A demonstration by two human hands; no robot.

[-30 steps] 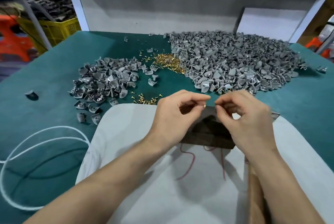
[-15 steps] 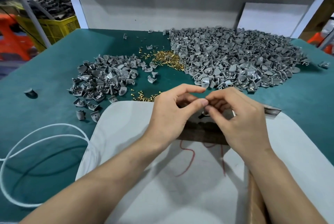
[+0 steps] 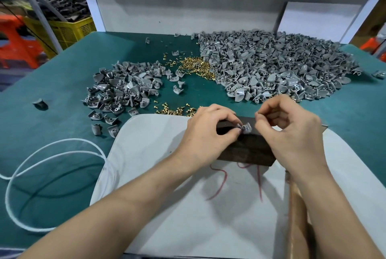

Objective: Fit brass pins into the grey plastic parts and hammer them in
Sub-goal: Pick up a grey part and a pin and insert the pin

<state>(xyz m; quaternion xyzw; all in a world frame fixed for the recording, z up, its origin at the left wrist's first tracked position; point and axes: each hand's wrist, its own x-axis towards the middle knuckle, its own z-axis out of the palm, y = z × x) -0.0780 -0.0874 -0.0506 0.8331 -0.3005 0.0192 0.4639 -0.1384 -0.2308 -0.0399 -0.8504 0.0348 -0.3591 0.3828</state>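
L hand (image 3: 206, 133) & R hand (image 3: 292, 133) close together over dark block (image 3: 246, 151). Gap btw them narrow; grey part (image 3: 246, 128), pinched by L fingertips, sits in it. Fwd: pin scatter (image 3: 177, 110) just past L hand, big grey pile (image 3: 282, 66) R-fwd, smaller pile (image 3: 125, 89) L-fwd. Bare green mat (image 3: 200, 94) strip btw piles. White cord (image 3: 52, 154) loops far L. Wooden handle (image 3: 296, 206) along R forearm, partly hidden.

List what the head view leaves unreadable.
Head view:
- Right hand: curled fingers hide whether it pinches a pin.
- Grey part, pinched by the left hand: pin seated or not, too small, fingertips cover it.
- Wooden handle: top hidden under the right wrist, bottom cut by the frame edge.
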